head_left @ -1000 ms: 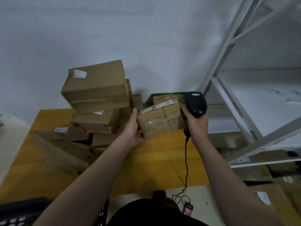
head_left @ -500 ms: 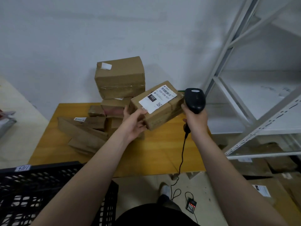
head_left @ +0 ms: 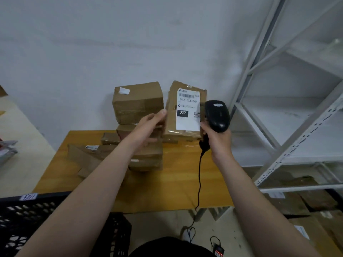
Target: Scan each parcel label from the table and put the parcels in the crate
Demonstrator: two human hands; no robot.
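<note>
My left hand [head_left: 148,127] grips a brown cardboard parcel [head_left: 171,117] by its left side and holds it upright above the table. Its white label [head_left: 188,110], printed with a barcode and "032", faces me. Just right of the parcel, my right hand [head_left: 218,140] grips a black corded barcode scanner [head_left: 217,115], whose head sits beside the label's right edge. A stack of brown parcels [head_left: 138,102] stands on the wooden table [head_left: 176,179] behind my left hand. The black plastic crate [head_left: 55,225] is at the lower left.
Flat brown parcels [head_left: 89,156] lie on the table's left part. A white metal shelf rack [head_left: 289,117] stands to the right, with cardboard boxes [head_left: 315,225] on the floor beneath it. The scanner cable [head_left: 199,182] hangs over the table's front edge to the floor.
My left hand lifted the parcel off the table and turned it upright, so the label now faces me. The scanner stayed beside it. The view tilted down and the crate came into sight.
</note>
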